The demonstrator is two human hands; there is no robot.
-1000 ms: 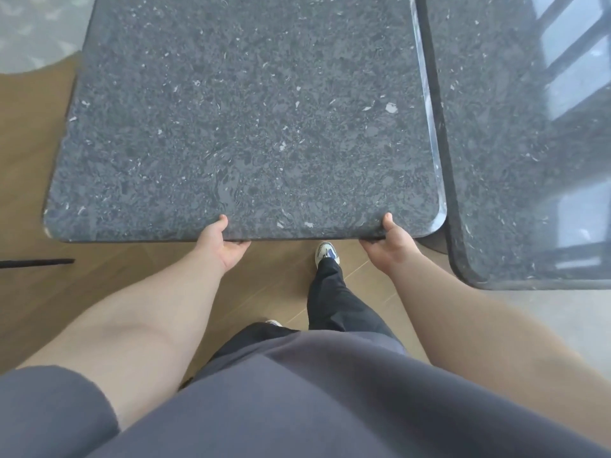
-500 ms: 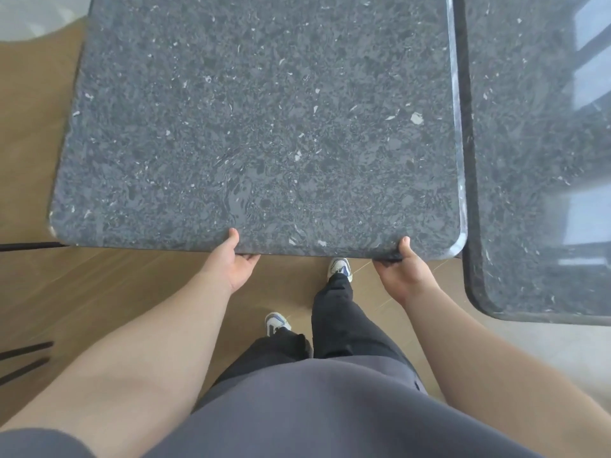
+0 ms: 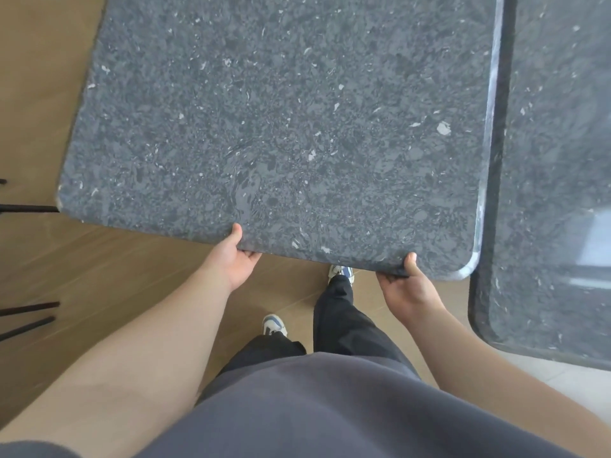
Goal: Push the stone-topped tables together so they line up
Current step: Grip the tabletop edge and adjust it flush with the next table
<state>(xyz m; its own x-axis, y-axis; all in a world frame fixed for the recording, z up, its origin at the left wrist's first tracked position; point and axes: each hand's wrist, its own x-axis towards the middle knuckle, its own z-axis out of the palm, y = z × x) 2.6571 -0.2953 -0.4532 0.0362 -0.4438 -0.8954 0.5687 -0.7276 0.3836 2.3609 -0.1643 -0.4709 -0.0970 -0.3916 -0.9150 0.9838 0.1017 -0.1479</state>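
Two hands grip the near edge of the left stone-topped table (image 3: 281, 127), mid-slide.
Left hand (image 3: 231, 259) and right hand (image 3: 406, 285) clasp it; its right edge sits just beside the second table (image 3: 555, 160), whose near edge lies closer, so next likely pull it back level.

Bright daylight, window glare, slight blur.

Left hand (image 3: 233, 259), right hand (image 3: 408, 287) grip near table (image 3: 281, 127) edge; second table (image 3: 558, 160) alongside, narrow gap.
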